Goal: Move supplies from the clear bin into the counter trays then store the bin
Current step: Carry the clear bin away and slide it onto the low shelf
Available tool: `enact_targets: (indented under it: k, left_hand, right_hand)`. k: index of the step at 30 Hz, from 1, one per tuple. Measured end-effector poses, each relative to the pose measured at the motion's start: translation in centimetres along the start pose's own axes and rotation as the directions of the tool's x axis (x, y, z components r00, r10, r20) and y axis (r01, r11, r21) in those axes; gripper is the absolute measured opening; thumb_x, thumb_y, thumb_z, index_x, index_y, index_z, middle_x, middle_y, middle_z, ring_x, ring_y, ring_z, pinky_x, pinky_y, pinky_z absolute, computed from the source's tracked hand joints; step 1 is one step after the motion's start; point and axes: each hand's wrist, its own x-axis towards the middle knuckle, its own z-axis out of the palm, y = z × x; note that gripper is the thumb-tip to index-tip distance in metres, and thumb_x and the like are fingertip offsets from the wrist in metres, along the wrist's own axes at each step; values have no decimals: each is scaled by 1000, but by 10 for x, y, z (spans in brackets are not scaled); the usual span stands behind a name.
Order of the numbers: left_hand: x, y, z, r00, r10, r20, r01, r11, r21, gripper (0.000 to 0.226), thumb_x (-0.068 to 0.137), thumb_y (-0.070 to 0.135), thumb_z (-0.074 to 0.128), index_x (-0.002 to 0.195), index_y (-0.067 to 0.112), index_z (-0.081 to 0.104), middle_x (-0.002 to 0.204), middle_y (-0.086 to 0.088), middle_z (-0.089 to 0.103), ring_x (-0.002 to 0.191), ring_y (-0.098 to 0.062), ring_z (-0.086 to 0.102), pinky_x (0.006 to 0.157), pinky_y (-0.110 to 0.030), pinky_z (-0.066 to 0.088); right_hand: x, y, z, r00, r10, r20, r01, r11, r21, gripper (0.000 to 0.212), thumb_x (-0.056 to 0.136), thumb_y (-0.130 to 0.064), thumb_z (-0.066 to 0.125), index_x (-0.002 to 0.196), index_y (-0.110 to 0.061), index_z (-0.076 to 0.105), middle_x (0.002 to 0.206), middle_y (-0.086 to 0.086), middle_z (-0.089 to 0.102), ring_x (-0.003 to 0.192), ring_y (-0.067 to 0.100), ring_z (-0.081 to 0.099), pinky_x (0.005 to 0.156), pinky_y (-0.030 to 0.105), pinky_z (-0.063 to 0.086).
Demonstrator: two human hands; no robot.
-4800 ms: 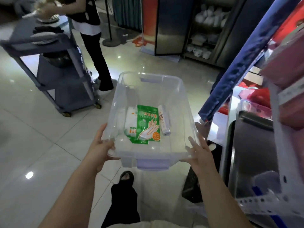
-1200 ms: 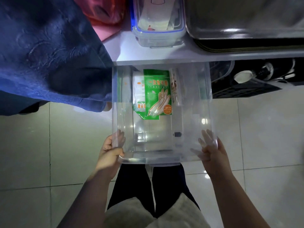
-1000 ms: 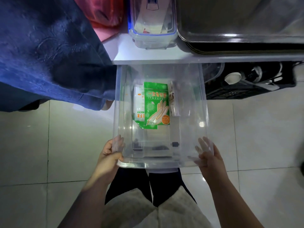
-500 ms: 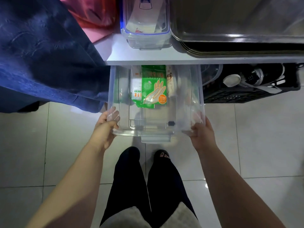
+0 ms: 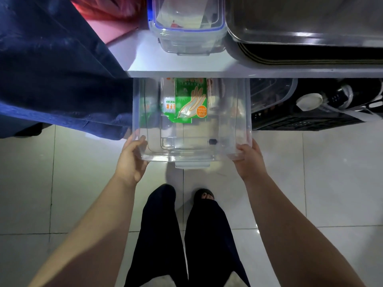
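Since half a second ago the clear bin has slid further beneath the tabletop, so its far half is now hidden under the white edge, and only the near half juts out over the tiled floor. Both arms have stretched forward with it. The left grip is curled round the bin's near left corner, fingertips over the rim. The right grip clasps the near right corner in the same way, fingers wrapped onto the wall. Inside the bin a green glove packet lies flat on the bottom, its top end cut off from view by the tabletop, with a white packet just beside it on the left. On the tabletop a blue-rimmed clear container stands next to a steel tray. Dark blue cloth hangs to the left of the bin. To the right, under the tabletop, a black crate sits close beside the bin.
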Motion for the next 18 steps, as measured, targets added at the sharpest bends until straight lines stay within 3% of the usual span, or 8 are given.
enact_targets:
  k: [2,3,4,6,8,11,14,18]
  left_hand:
    - [-8,-9,-7,997,-61,-51,54,990,-134,23,93,26,54,98,24,76,96,3,70,84,-12,70,71,-30,59]
    - [-11,-13,-11,993,-86,-82,72,984,-165,24,93,30,54,90,25,78,92,4,71,81,-11,71,68,-32,60]
    - [-13,-17,-17,989,-103,-105,85,983,-165,24,94,30,53,93,25,76,93,5,70,84,-12,70,71,-35,61]
    - [-12,-20,-26,987,-106,-122,88,985,-147,26,97,22,50,118,23,65,104,3,65,99,-14,62,81,-43,57]
    - [-8,-17,-30,985,-103,-138,83,986,-144,37,98,14,47,133,21,53,112,1,63,110,-18,57,84,-47,54]
    - [-1,-3,-26,992,-79,-102,64,989,-136,37,98,13,47,133,22,54,116,-1,62,110,-20,56,86,-48,53]
    - [11,10,-13,997,-54,-63,51,998,-39,37,100,18,46,135,25,52,125,1,60,115,-17,56,93,-43,53]
    - [23,10,2,997,-43,-70,43,999,-3,38,102,20,42,139,26,47,133,2,58,119,-15,56,97,-39,49]
  right_hand:
    - [-13,9,-6,993,-3,114,6,1000,-26,48,87,10,43,129,-11,53,125,25,57,116,46,54,94,55,46]
    - [-21,13,-10,989,-14,146,28,995,-94,48,87,12,46,127,-13,54,124,20,60,114,42,57,90,48,49]
    - [-29,17,-13,988,-30,151,60,979,-196,50,87,14,49,128,-16,55,122,14,63,109,33,61,86,39,52]
    - [-38,23,-17,982,-79,169,138,919,-368,58,87,16,54,136,-15,46,128,12,59,102,15,64,78,20,54]
    - [-38,24,-16,979,-85,183,148,921,-360,62,87,18,53,139,-13,41,130,11,57,101,12,63,74,15,53]
    - [-28,16,-7,976,-109,186,143,973,-181,64,82,23,50,135,-13,48,120,6,64,102,13,65,76,17,52]
    - [-9,8,5,984,-89,157,94,995,-24,66,80,23,50,136,-14,48,129,12,60,114,25,60,87,30,53]
    - [12,9,14,996,-84,35,84,996,20,69,84,20,49,139,-20,43,134,7,56,116,26,59,93,38,52]
